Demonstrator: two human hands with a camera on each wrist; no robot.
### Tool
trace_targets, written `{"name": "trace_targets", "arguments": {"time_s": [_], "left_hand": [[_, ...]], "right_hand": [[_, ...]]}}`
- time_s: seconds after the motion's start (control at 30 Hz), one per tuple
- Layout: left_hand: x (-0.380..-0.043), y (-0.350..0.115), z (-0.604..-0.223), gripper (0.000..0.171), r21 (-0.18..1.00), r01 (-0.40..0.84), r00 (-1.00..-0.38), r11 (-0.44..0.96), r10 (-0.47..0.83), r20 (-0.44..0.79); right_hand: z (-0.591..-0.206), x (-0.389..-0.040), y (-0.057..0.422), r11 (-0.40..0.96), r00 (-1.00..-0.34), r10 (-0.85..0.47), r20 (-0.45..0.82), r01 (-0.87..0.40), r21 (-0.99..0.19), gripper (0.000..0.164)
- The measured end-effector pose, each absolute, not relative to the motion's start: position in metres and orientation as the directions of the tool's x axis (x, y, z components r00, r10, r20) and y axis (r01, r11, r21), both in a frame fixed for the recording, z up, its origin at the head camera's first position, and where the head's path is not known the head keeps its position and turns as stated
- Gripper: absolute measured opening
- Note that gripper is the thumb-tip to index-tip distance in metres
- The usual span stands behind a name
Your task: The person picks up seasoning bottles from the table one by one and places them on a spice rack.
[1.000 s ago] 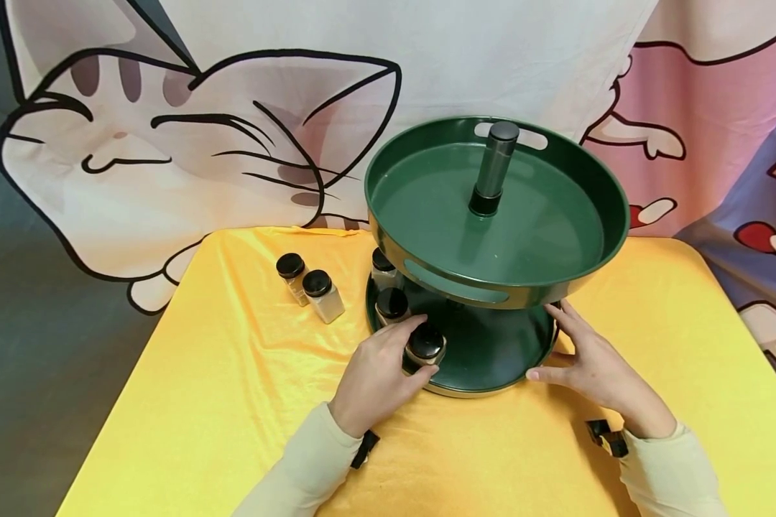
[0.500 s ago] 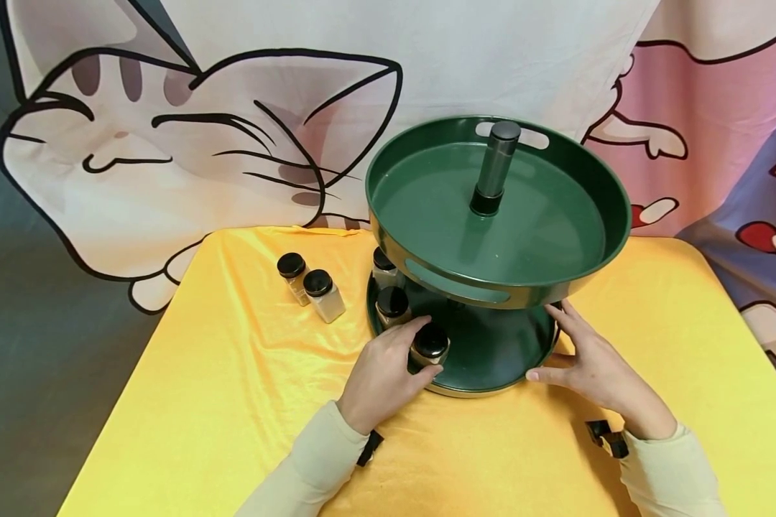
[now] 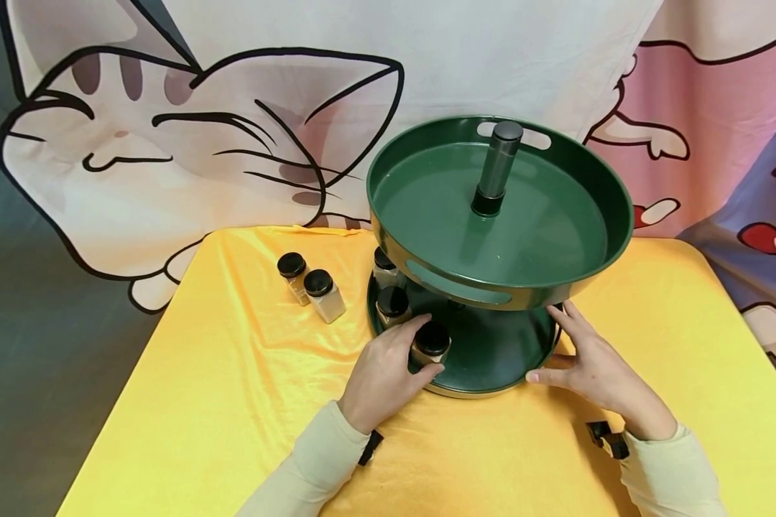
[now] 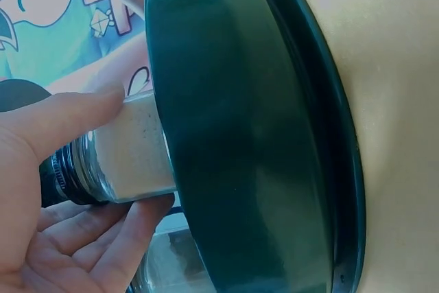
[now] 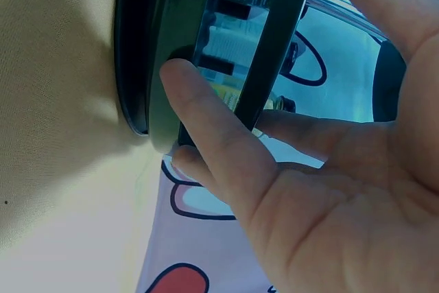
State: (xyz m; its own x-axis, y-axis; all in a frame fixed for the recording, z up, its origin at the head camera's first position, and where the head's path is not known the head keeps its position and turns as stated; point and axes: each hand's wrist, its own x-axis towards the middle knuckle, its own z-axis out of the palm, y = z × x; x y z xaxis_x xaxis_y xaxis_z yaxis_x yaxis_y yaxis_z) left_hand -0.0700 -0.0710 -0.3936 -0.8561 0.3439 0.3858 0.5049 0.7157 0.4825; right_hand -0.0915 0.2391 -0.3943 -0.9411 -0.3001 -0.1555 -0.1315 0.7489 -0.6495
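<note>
My left hand (image 3: 384, 373) holds a square glass jar with a black lid (image 3: 431, 339) between thumb and fingers, at the front left of the lower green tray (image 3: 491, 359). Pale contents show through this jar (image 4: 134, 145) in the left wrist view, and its base is hidden by the tray wall (image 4: 233, 135). Two more black-lidded jars stand behind it on the lower tray, the nearer jar (image 3: 393, 305) and the farther jar (image 3: 385, 267). My right hand (image 3: 598, 366) touches the right side of that tray with spread, fairly straight fingers (image 5: 212, 121).
Over the lower tray sits a wider upper green tray (image 3: 427, 208) with a central post (image 3: 496, 169), covering part of the view below. A brown-filled jar (image 3: 292, 276) and a pale-filled jar (image 3: 324, 294) stand on the yellow cloth (image 3: 233, 402) to the left.
The left hand and its jar have shifted slightly right along the lower tray, then stayed nearly still. My right hand keeps its place on the rim.
</note>
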Motion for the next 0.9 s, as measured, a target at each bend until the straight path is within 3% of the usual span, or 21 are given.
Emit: {"name": "trace_targets", "arguments": {"time_s": [0.37, 0.7, 0.9], "left_hand": [[-0.069, -0.083, -0.381, 0.067, 0.475, 0.561, -0.822, 0.678, 0.389, 0.416], [-0.077, -0.106, -0.364, 0.046, 0.458, 0.645, -0.736, 0.612, 0.339, 0.585], [-0.08, -0.121, -0.358, 0.04, 0.468, 0.625, -0.738, 0.625, 0.279, 0.614]], "right_hand": [[-0.392, -0.089, 0.238, 0.767, -0.941, -0.294, -0.165, -0.13, -0.628, 0.114], [-0.395, -0.091, 0.24, 0.736, -0.942, -0.315, -0.114, -0.167, -0.656, 0.11], [-0.395, -0.091, 0.242, 0.71, -0.942, -0.32, -0.102, -0.167, -0.685, 0.107]]}}
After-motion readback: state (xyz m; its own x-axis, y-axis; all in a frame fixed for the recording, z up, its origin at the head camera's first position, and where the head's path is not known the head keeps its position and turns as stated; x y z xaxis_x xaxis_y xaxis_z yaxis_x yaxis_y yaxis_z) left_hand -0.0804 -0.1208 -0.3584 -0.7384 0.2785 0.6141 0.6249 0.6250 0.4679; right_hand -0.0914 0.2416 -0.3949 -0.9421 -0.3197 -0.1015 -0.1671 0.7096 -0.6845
